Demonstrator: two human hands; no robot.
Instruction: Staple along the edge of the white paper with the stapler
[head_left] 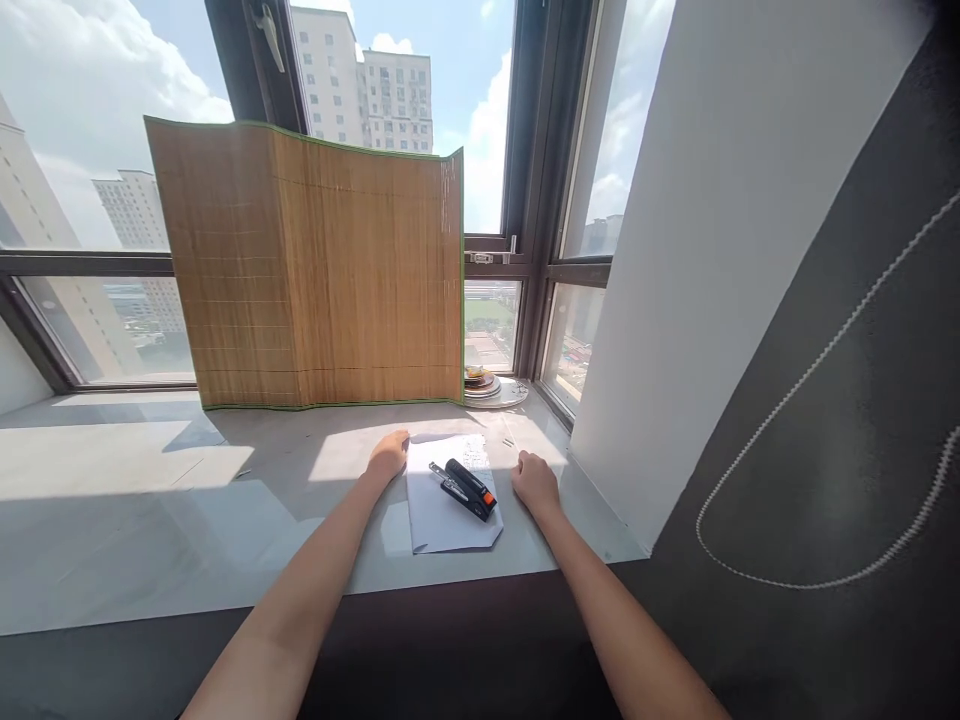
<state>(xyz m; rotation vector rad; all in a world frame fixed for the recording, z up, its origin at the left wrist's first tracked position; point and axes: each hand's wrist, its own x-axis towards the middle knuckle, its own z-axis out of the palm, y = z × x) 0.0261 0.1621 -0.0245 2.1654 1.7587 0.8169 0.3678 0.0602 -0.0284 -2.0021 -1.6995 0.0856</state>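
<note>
White paper sheets (442,525) lie on the window sill, with handwriting near their top right. A black stapler (465,488) with an orange part rests on them at a slant. My left hand (388,455) is at the upper left edge of the paper, its fingertips by the corner; whether it grips the sheet is too small to tell. To the right of the paper, my right hand (535,480) rests on the sill with its fingers curled, apart from the stapler. Its fingertips are partly hidden.
A bamboo mat (360,280) with green edging stands upright against the window. Stacked plates (499,393) sit beside its right end. Small bits (508,442) lie beyond my right hand. A white wall (675,250) and a hanging bead cord (787,395) are at the right.
</note>
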